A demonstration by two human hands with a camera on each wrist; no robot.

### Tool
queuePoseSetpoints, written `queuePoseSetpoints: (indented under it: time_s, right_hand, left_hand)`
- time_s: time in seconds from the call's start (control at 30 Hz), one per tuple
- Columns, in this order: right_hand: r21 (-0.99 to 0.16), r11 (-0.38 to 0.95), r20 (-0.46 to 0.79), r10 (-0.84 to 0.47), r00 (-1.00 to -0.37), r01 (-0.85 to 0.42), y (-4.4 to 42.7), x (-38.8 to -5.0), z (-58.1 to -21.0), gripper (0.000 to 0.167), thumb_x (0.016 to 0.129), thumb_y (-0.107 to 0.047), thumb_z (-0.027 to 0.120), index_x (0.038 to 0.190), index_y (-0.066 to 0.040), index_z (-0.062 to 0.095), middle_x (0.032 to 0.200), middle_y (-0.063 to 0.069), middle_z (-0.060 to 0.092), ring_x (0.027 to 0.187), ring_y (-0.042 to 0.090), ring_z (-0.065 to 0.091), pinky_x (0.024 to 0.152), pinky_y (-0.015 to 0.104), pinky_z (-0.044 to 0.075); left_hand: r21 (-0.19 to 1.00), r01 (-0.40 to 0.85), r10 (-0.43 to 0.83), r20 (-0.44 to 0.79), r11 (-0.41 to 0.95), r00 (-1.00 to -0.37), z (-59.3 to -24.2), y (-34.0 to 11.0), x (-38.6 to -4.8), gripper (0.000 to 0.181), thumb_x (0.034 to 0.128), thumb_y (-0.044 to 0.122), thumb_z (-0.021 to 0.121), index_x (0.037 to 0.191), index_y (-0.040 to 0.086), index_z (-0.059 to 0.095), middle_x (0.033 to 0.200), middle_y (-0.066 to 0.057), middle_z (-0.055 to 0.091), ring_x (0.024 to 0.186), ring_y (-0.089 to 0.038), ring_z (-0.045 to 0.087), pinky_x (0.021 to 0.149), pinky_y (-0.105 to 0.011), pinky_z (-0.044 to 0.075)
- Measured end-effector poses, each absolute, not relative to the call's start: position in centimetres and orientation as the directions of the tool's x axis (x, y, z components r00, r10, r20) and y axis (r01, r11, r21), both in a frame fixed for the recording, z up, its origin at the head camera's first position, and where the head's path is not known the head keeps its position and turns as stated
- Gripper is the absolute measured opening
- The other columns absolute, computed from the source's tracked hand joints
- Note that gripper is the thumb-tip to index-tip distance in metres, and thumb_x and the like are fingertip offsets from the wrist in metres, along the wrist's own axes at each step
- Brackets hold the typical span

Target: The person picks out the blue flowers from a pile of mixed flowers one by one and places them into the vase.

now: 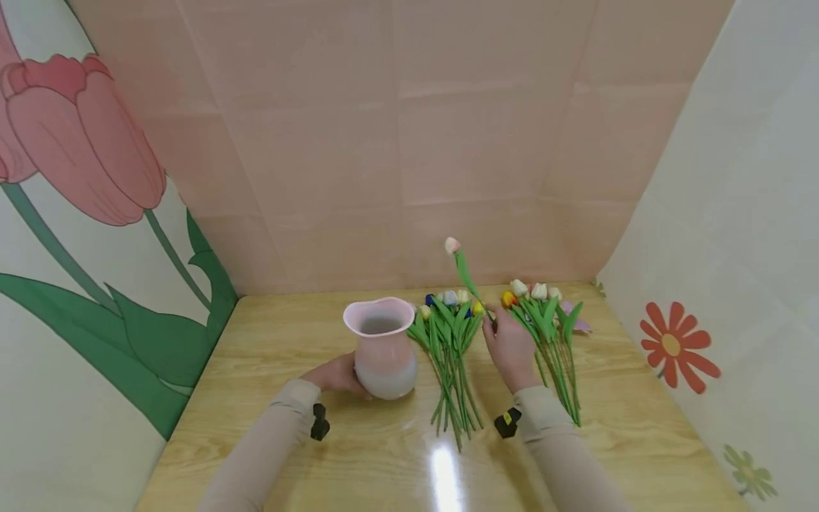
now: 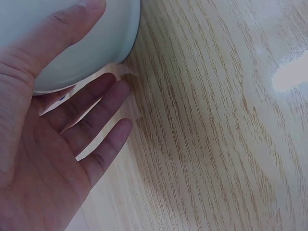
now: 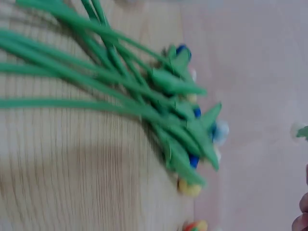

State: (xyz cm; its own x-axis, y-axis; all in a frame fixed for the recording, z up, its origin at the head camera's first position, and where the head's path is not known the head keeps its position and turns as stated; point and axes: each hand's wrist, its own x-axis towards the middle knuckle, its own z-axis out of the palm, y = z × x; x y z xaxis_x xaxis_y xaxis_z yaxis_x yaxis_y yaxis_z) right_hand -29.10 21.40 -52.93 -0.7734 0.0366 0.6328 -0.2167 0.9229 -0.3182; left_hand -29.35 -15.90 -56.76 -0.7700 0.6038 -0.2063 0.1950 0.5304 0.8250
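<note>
A pink and white vase (image 1: 386, 363) with a flared rim stands left of centre in the head view. My left hand (image 1: 342, 375) holds its lower left side. In the left wrist view, the thumb of that hand (image 2: 53, 130) lies on the pale vase wall (image 2: 91, 53), and several fingers reach loosely by the base; part of the hand is hidden. My right hand (image 1: 512, 348) grips the stem of a pale pink tulip (image 1: 453, 245), whose bloom points up and left. Only fingertips of the right hand (image 3: 302, 211) show in the right wrist view, near a blurred bloom (image 3: 297, 130).
Between the hands, a bunch of tulips (image 1: 451, 348) with blue, white and yellow blooms lies on the wooden table (image 1: 256, 355). A second bunch (image 1: 553, 334), with white and orange blooms, lies partly behind the right hand. A pink backdrop (image 1: 397, 178) rises behind the table.
</note>
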Motion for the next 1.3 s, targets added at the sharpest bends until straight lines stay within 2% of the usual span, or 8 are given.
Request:
queuePoseSetpoints:
  time_s: [0.17,0.27,0.5,0.7,0.93,1.07,1.3]
  right_hand:
    - [-0.362,0.920,0.639,0.127,-0.758,-0.150,23.9,-29.7,-53.3,0.031,0.098,-0.027,0.056,0.122,-0.009,0.063,0.090,0.014,0.070,0.056,0.028,0.058,0.041,0.041,0.040]
    - [-0.375,0.918,0.659,0.162,-0.735,-0.133,25.3,-29.9,-53.5,0.028,0.098,-0.022,0.057,0.120,-0.006,0.063,0.099,0.018,0.069,0.068,0.036,0.063,0.051,0.049,0.046]
    - [-0.348,0.929,0.716,0.174,-0.676,-0.129,28.1,-30.0,-54.1,0.023,0.094,-0.009,0.061,0.114,0.002,0.065,0.096,0.022,0.063,0.084,0.039,0.059,0.070,0.052,0.048]
    - [-0.350,0.935,0.701,0.216,-0.680,-0.064,30.2,-30.1,-55.3,0.026,0.092,-0.006,0.061,0.118,-0.003,0.065,0.098,0.022,0.062,0.082,0.042,0.058,0.065,0.056,0.045]
    - [-0.367,0.930,0.693,0.261,-0.672,-0.017,32.4,-30.1,-57.3,0.026,0.090,-0.003,0.062,0.116,-0.003,0.067,0.104,0.023,0.062,0.093,0.045,0.057,0.073,0.059,0.044]
    - [-0.366,0.931,0.689,0.269,-0.673,-0.003,33.3,-29.8,-58.3,0.026,0.089,-0.002,0.062,0.114,-0.003,0.068,0.105,0.022,0.062,0.089,0.047,0.058,0.071,0.059,0.043]
    - [-0.350,0.936,0.652,0.270,-0.709,0.034,34.0,-29.2,-59.6,0.024,0.088,-0.002,0.063,0.112,-0.003,0.068,0.096,0.025,0.061,0.082,0.049,0.056,0.065,0.061,0.040]
  left_hand:
    - [0.833,0.180,0.600,-0.210,0.523,-0.772,-56.6,-15.9,-29.3,0.086,0.0684,0.012,0.088,0.141,0.005,0.042,0.136,-0.011,0.054,0.117,-0.022,0.053,0.103,-0.042,0.042]
    - [0.836,0.184,0.601,-0.202,0.518,-0.773,-56.5,-16.0,-29.3,0.086,0.0683,0.011,0.088,0.141,0.005,0.042,0.136,-0.011,0.054,0.117,-0.022,0.053,0.102,-0.042,0.043]
    - [0.836,0.185,0.603,-0.201,0.516,-0.772,-56.5,-16.0,-29.3,0.085,0.0684,0.012,0.088,0.140,0.004,0.042,0.134,-0.011,0.055,0.115,-0.021,0.054,0.099,-0.039,0.043]
    - [0.832,0.188,0.607,-0.208,0.522,-0.767,-56.7,-16.0,-29.5,0.085,0.0686,0.013,0.088,0.140,0.005,0.042,0.136,-0.011,0.053,0.117,-0.022,0.053,0.101,-0.040,0.044]
    - [0.827,0.170,0.595,-0.228,0.536,-0.770,-56.5,-16.0,-29.5,0.089,0.0673,0.016,0.089,0.142,0.007,0.041,0.140,-0.010,0.051,0.123,-0.024,0.050,0.106,-0.045,0.039]
    - [0.825,0.182,0.599,-0.218,0.535,-0.770,-56.5,-16.0,-29.5,0.089,0.0672,0.015,0.089,0.142,0.006,0.041,0.140,-0.011,0.051,0.122,-0.023,0.051,0.105,-0.044,0.040]
    - [0.836,0.192,0.614,-0.202,0.514,-0.763,-56.9,-16.0,-29.6,0.089,0.0672,0.014,0.089,0.141,0.004,0.041,0.138,-0.011,0.052,0.120,-0.023,0.051,0.103,-0.041,0.041]
